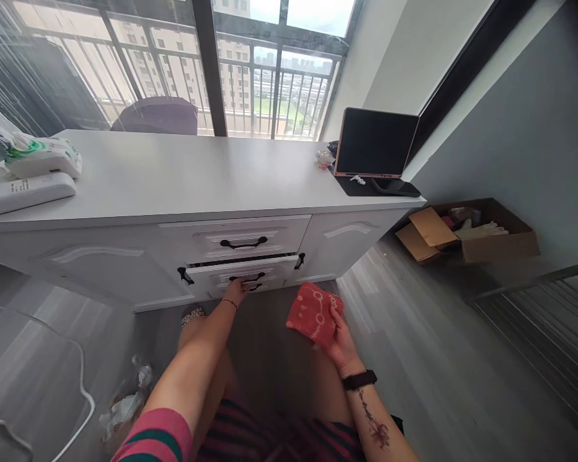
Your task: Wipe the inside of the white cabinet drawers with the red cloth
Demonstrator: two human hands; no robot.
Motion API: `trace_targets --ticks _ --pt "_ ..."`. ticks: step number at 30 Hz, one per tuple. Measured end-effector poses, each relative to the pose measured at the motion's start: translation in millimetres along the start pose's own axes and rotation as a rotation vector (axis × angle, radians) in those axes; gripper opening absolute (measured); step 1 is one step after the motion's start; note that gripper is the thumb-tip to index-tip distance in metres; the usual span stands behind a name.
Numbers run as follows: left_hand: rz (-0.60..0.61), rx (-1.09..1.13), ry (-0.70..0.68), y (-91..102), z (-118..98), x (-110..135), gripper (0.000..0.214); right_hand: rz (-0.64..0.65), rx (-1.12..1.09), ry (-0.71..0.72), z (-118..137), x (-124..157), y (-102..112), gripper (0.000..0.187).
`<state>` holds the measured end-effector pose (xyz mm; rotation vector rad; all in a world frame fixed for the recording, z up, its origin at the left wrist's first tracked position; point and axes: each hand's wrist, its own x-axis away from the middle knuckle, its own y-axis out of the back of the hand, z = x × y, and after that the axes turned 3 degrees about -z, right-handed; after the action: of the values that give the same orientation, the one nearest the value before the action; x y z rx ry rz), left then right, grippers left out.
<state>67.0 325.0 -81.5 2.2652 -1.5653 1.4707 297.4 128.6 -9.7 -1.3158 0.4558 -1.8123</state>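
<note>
My left hand (236,292) reaches down to the white cabinet, its fingers closed at the black handle (254,277) of the middle drawer (212,274). That drawer stands slightly pulled out, with a dark gap along its top edge. In my right hand (341,343) is a folded red cloth (313,314) with a white pattern, gripped at its right side with the thumb on top. The cloth hangs above the floor, right of the drawer and apart from it. Above, the top drawer (289,234) is closed.
A monitor (378,144) stands at the right end of the white cabinet top (197,173); a tissue pack (45,157) lies at the left. An open cardboard box (501,247) and a metal rack (544,321) are on the right. A white cable (83,366) and plastic bags (125,404) lie on the left floor.
</note>
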Motion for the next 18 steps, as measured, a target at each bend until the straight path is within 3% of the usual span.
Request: trace_targets --ticks 6,14,18 --pt "-0.155 -0.081 0.126 19.8 9 6 0.02 -0.001 0.048 0.06 -5 -15 6 0.026" --pt "-0.224 -0.099 0.082 42.7 43 41 0.022 -0.021 0.048 0.055 1 -24 8 0.023" --pt "-0.272 -0.119 0.091 50.0 53 53 0.021 0.039 0.253 0.102 9 -19 12 0.022"
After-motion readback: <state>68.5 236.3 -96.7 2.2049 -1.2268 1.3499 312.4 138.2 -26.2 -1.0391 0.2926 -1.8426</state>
